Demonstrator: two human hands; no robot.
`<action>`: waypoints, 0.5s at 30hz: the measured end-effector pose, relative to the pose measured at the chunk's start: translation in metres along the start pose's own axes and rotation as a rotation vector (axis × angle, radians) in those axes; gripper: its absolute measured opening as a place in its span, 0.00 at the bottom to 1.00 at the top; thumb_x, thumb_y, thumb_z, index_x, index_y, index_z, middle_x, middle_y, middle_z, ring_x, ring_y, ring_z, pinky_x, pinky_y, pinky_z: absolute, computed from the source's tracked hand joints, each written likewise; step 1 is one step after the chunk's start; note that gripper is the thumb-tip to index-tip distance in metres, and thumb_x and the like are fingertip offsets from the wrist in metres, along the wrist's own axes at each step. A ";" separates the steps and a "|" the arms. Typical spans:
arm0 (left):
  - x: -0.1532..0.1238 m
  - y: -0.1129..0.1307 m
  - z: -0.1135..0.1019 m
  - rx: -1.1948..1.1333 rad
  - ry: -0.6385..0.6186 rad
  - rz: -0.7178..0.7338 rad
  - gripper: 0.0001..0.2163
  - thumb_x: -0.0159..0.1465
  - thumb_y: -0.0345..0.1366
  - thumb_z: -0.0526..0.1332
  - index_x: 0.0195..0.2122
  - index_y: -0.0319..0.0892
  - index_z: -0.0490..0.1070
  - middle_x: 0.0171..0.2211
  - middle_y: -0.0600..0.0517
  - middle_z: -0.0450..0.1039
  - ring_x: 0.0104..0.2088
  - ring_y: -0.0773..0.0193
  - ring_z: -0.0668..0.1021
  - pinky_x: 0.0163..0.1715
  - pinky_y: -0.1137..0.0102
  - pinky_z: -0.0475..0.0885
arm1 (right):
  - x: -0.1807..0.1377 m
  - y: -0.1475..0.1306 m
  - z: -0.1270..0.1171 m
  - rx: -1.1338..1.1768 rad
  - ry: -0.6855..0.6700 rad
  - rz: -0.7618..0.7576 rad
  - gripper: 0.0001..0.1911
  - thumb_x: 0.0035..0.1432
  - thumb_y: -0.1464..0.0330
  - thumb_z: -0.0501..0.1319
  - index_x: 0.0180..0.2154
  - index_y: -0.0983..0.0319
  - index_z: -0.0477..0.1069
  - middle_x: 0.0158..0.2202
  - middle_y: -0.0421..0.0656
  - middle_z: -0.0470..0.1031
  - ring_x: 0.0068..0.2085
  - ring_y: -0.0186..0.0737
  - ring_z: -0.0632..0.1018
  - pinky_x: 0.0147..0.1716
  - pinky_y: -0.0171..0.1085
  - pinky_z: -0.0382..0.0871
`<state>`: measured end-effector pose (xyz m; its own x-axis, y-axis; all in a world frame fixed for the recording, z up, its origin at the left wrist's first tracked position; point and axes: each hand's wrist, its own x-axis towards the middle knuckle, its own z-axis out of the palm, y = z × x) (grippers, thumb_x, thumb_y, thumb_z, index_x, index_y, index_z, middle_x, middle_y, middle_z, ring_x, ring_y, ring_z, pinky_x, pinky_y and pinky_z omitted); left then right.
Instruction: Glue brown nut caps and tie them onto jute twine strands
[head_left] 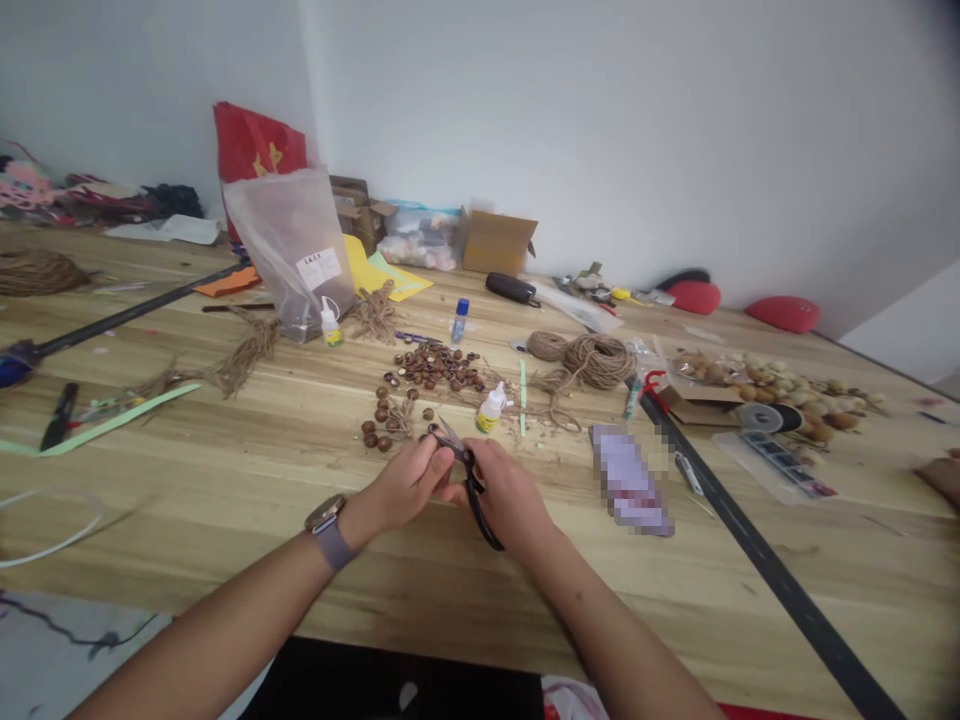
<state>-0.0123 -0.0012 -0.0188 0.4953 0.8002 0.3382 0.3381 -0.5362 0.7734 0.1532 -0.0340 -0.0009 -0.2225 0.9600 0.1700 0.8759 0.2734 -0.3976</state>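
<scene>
Black-handled scissors [474, 490] are in my right hand [510, 495], their metal blades pointing away from me and to the left. My left hand [409, 480] is closed in a pinch right at the blades. Whatever its fingertips hold is too small and too covered to name. Just beyond the hands lie several round brown nut-like shells [382, 415] among bits of twine. A larger heap of the brown shells [439, 367], some of them cut open, sits farther back. To the right of the shells stands a small white glue bottle [491, 410] with a yellow-green label.
A second glue bottle [331, 325] stands before a translucent bag [289, 250]. A blue-capped glue stick [460, 322] is upright behind the shells. Coiled twine [598, 360] lies right of centre, near a cardboard box [701, 405]. A dark strip [780, 570] crosses the table on the right.
</scene>
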 end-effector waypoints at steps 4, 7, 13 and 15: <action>0.000 -0.001 0.001 -0.039 -0.015 -0.012 0.21 0.68 0.54 0.39 0.26 0.46 0.57 0.22 0.53 0.65 0.24 0.62 0.67 0.27 0.67 0.62 | 0.000 0.002 0.003 0.068 0.004 -0.064 0.14 0.59 0.63 0.61 0.44 0.62 0.67 0.39 0.46 0.75 0.38 0.42 0.77 0.36 0.36 0.67; 0.000 -0.001 0.002 -0.031 -0.005 -0.024 0.20 0.68 0.52 0.39 0.26 0.46 0.56 0.22 0.54 0.64 0.25 0.63 0.67 0.27 0.67 0.62 | 0.000 0.000 0.004 0.037 0.007 -0.036 0.11 0.59 0.63 0.61 0.41 0.62 0.68 0.38 0.47 0.76 0.38 0.43 0.77 0.35 0.36 0.66; -0.001 0.002 0.004 -0.021 0.028 -0.042 0.18 0.68 0.50 0.40 0.27 0.45 0.56 0.24 0.53 0.63 0.27 0.63 0.67 0.29 0.66 0.61 | -0.001 -0.001 0.006 -0.082 0.017 0.011 0.09 0.62 0.62 0.58 0.37 0.61 0.68 0.34 0.46 0.77 0.33 0.41 0.78 0.30 0.34 0.62; 0.000 0.002 0.003 -0.052 0.008 -0.053 0.19 0.68 0.49 0.40 0.26 0.45 0.55 0.22 0.55 0.61 0.24 0.64 0.65 0.27 0.67 0.60 | -0.002 0.000 0.008 -0.095 0.018 0.015 0.09 0.62 0.62 0.57 0.36 0.62 0.68 0.32 0.46 0.77 0.31 0.41 0.77 0.28 0.33 0.60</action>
<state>-0.0090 -0.0035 -0.0192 0.4713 0.8295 0.2999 0.3216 -0.4782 0.8173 0.1501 -0.0352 -0.0084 -0.2021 0.9624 0.1813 0.9157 0.2513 -0.3135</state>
